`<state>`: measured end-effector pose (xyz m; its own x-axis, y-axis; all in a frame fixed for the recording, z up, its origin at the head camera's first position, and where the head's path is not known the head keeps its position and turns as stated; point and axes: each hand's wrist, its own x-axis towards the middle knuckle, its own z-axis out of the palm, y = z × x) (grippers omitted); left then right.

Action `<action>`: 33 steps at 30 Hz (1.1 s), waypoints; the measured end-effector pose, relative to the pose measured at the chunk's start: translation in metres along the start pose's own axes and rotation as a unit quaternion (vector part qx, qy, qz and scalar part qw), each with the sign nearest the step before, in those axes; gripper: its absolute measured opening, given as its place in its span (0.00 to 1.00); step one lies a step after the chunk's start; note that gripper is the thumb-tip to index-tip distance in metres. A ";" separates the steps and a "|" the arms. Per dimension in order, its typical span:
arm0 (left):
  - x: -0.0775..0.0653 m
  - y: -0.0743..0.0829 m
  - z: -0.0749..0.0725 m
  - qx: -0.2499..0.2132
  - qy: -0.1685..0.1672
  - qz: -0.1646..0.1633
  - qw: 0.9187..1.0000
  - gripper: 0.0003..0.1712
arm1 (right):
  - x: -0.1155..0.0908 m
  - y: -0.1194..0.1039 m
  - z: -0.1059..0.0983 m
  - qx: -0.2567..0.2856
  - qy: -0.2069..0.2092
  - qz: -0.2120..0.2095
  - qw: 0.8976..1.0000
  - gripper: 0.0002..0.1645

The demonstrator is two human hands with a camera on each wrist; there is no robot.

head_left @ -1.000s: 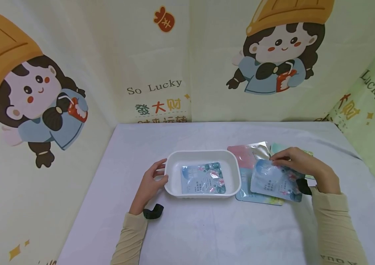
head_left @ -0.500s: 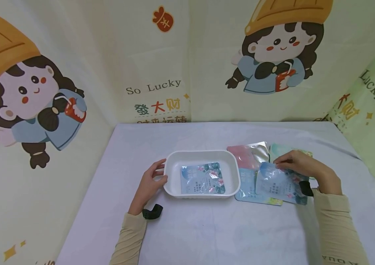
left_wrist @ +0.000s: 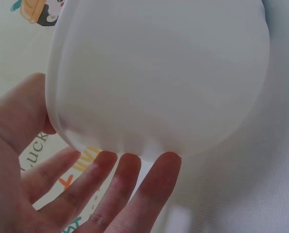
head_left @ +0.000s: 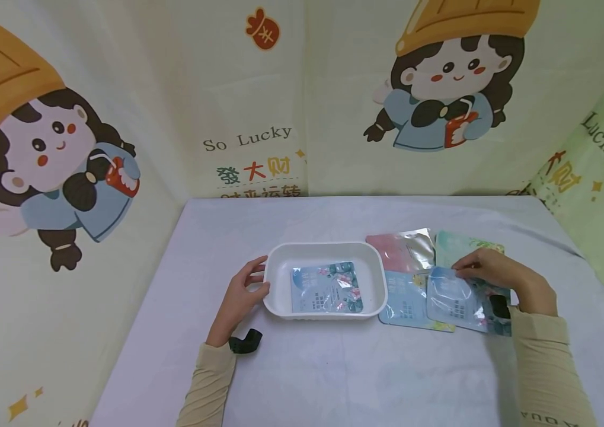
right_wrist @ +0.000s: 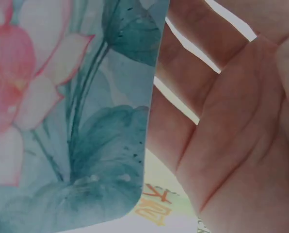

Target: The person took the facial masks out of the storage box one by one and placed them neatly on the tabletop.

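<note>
My left hand (head_left: 240,299) holds the left end of a white plastic tray (head_left: 325,316). In the left wrist view its fingertips (left_wrist: 166,167) touch the outer wall, and the thumb reaches the rim. A blue flowered sachet (head_left: 325,290) lies flat in the tray. My right hand (head_left: 504,277) pinches the top edge of a similar blue sachet (head_left: 459,296), tilted over other packets. A pink lotus and green leaves on this sachet (right_wrist: 86,116) fill the right wrist view's left side; the pinching fingertips are out of that view.
Right of the tray lie a pink and silver sachet (head_left: 400,250), a light-blue sachet (head_left: 403,299) and a pale-green sachet (head_left: 462,244), the last partly hidden by my right hand. A white cloth (head_left: 302,379) covers the table; printed curtains (head_left: 344,166) stand behind.
My right hand has moved right and slightly towards me with the pinched blue sachet, showing more of the light-blue and pale-green ones. My left hand and the tray have hardly moved.
</note>
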<state>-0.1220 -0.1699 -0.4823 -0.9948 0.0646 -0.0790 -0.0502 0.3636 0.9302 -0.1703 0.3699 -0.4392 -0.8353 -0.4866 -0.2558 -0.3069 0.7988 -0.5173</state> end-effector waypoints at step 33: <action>0.002 0.000 -0.003 -0.005 -0.005 -0.001 1.000 0.34 | -0.014 0.006 0.002 0.015 -0.009 0.117 0.993 0.14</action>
<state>-0.1239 -0.1721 -0.4815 -0.9938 0.0721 -0.0844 -0.0535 0.3552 0.9333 -0.1592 0.3808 -0.4399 -0.8741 -0.2950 -0.3859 -0.0914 0.8802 -0.4658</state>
